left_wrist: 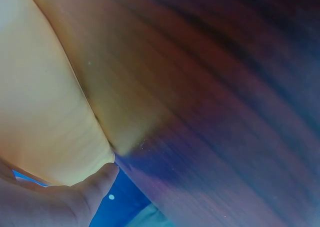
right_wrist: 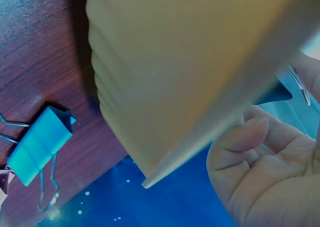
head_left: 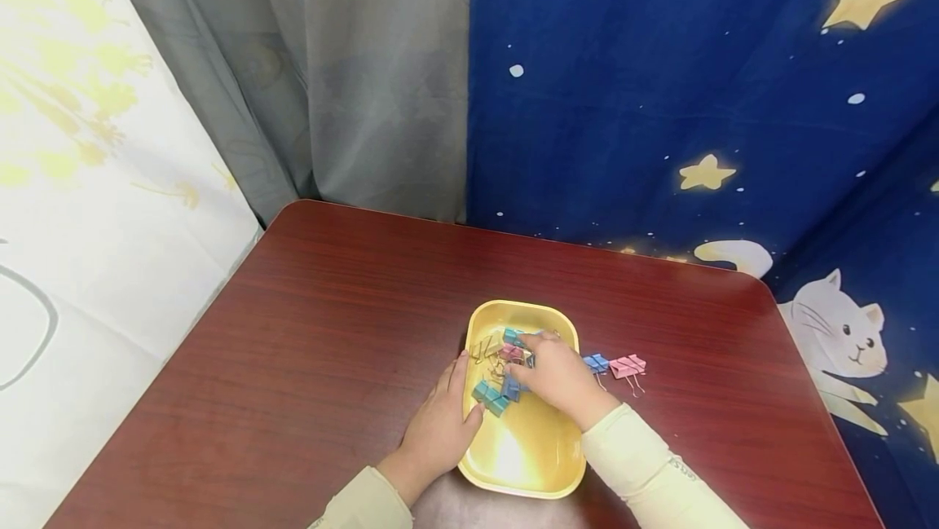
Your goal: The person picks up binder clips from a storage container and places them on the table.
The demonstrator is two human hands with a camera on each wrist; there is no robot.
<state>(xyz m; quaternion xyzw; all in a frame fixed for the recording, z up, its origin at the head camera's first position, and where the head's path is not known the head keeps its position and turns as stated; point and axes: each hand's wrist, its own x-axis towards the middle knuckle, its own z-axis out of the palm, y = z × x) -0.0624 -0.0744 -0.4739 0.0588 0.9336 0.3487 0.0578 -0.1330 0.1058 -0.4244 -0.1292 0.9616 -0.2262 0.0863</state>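
A yellow plastic tray (head_left: 524, 476) stands on the table with several binder clips in its far half. My left hand (head_left: 436, 423) holds the tray's left side, fingers along the outer wall and thumb over the rim. Inside the tray my right hand (head_left: 553, 374) pinches a dark blue binder clip (right_wrist: 274, 93), mostly hidden by the fingers and tray wall. Around that hand lie a teal binder clip (head_left: 490, 398), a blue one (head_left: 511, 387), a pink one (head_left: 511, 352) and some gold ones.
Right of the tray, a blue binder clip (head_left: 596, 363) and a pink binder clip (head_left: 628, 366) lie on the reddish-brown table (head_left: 330, 325). A grey curtain (head_left: 389, 89) and a blue star-patterned curtain (head_left: 601, 130) hang behind the far edge.
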